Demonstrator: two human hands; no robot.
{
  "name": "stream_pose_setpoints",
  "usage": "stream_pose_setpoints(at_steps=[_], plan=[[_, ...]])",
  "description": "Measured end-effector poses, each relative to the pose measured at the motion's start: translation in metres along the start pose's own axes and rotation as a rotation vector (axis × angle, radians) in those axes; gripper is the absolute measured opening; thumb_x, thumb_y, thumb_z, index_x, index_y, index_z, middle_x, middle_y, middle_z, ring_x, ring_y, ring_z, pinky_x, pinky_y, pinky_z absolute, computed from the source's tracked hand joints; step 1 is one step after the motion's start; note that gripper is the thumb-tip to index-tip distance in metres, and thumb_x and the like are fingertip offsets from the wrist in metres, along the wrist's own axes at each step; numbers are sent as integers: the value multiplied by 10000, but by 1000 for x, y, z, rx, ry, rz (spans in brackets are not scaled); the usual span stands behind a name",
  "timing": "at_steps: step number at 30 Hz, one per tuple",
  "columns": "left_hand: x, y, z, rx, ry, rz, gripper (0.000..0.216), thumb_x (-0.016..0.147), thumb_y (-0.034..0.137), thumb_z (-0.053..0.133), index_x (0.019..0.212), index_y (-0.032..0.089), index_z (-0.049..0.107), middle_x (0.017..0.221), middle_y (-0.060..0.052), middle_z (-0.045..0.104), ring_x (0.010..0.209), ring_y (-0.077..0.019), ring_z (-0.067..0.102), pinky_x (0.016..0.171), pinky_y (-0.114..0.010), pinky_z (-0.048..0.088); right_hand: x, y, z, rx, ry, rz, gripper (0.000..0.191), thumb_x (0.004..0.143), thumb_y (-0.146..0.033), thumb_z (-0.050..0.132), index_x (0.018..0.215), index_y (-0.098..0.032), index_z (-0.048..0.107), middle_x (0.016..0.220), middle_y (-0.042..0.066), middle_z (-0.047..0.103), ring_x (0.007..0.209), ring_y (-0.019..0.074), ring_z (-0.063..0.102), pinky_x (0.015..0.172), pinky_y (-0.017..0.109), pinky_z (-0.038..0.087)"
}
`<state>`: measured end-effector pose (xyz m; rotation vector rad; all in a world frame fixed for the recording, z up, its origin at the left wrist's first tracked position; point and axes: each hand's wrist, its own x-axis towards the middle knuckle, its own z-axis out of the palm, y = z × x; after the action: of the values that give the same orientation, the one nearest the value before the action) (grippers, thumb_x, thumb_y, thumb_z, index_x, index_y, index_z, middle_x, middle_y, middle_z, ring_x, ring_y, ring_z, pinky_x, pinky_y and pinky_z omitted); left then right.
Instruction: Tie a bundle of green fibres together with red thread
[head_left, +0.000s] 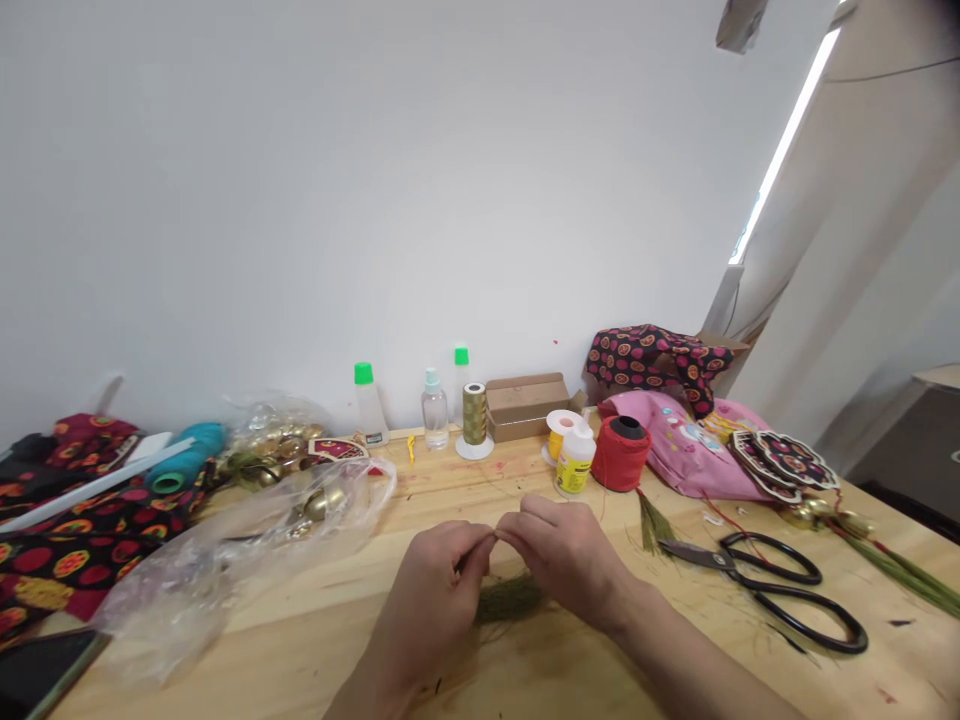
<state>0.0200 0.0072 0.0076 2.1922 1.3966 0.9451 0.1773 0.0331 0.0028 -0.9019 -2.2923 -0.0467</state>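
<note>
Just above the wooden table, my left hand [442, 585] and my right hand [559, 555] meet fingertip to fingertip, both closed in a pinch. Whatever sits between the fingertips is too small and too hidden to name. Under and between the hands lies a bundle of olive-green threads [510, 600], partly covered by them. To the right of my right hand, black-handled scissors [750, 575] lie with their blades toward a green tassel [655, 522]. Beyond the hands stand a red thread cone [621, 455] and a yellow-labelled glue bottle [574, 462].
A clear plastic bag [247, 560] with brass bells [325, 502] lies left, near patterned fabric [90, 540] and a teal thread cone [184, 458]. Along the wall are bottles [435, 415], an olive thread spool [474, 415] and a cardboard box [529, 408]. Right: pink bag [675, 455], embroidered pieces [795, 462].
</note>
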Motion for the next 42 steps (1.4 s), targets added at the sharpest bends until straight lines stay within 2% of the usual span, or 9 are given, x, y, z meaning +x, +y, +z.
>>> stream_pose_setpoints(at_steps=[4,9,13,18,21,24,28,35,42], plan=[[-1,0,1,-74,-40,78,226,804,216,392,672,188,573,557,14,524,538,-124,490,536,-230,354,5,6,-6,222,60,82,226,807,-197,434,656,-156,597,545,-5,494,504,94,446,476,185,324],[-2,-2,5,-219,99,-40,217,793,256,424,624,190,545,572,22,525,556,-122,499,550,-219,382,9,3,-1,517,18,259,229,788,-199,467,609,-141,597,524,-10,529,485,86,446,455,178,339],[-1,-6,7,-226,197,-150,209,776,285,450,640,187,573,580,18,555,554,-132,509,537,-226,399,7,-5,4,419,43,221,245,792,-184,459,591,-149,593,485,-27,471,466,81,400,454,185,299],[-2,-8,8,-250,259,-158,173,756,276,481,703,185,619,601,11,589,594,-150,547,572,-237,430,6,-15,3,364,81,154,239,805,-173,422,654,-169,608,518,-18,496,478,83,406,476,192,298],[-3,-8,7,-249,267,-135,160,746,266,499,748,182,635,611,8,599,588,-148,550,557,-234,433,7,-18,5,511,86,315,228,786,-217,455,647,-155,625,500,-25,468,433,69,334,411,186,253],[-3,-6,6,-242,270,-105,167,746,251,503,810,178,639,623,7,603,595,-141,549,558,-228,432,8,-17,10,675,99,533,191,727,-290,529,677,-137,634,430,-74,271,397,58,198,364,189,154],[-3,-3,6,-236,269,-83,159,751,237,496,784,179,640,604,11,591,566,-131,533,534,-219,418,9,-15,11,778,125,651,209,648,-317,605,736,-130,638,452,-95,141,406,54,143,383,196,107],[-2,-2,8,-477,187,-198,143,725,271,533,735,169,633,580,14,566,553,-122,490,524,-219,388,12,-9,9,1064,104,682,181,611,-322,630,628,-142,630,440,-68,351,404,51,263,388,185,214],[3,-7,5,-1021,-86,-331,344,737,418,478,636,129,635,519,-5,552,457,-89,454,450,-207,346,9,7,2,1124,-18,554,164,626,-304,635,651,-143,646,573,-6,566,505,89,460,493,204,358]])
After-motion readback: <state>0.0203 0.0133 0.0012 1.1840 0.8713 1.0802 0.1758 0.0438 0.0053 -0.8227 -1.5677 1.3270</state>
